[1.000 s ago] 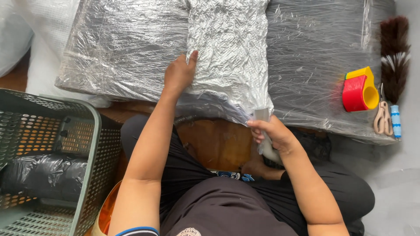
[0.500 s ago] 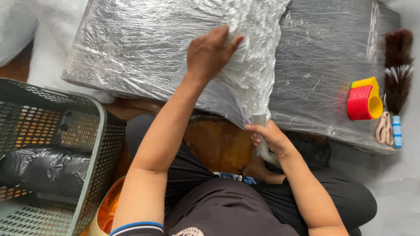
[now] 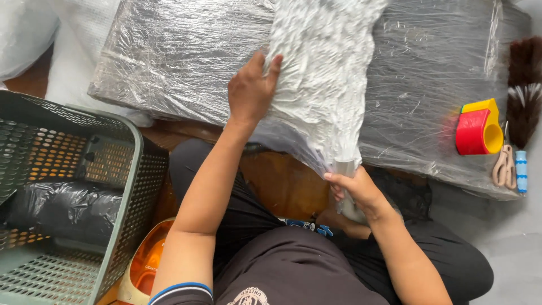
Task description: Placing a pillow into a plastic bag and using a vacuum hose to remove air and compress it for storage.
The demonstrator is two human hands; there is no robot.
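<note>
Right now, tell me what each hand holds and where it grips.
The right hand grips the white stretch-film roll at its lower end. The left hand presses flat on the crinkled film, gripping nothing.

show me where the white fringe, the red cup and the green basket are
white fringe (image 3: 322, 85), head view, on the middle of the strands spread over the wrapped surface
red cup (image 3: 473, 133), head view, on its red side wall
green basket (image 3: 148, 169), head view, on its perforated right wall
</note>
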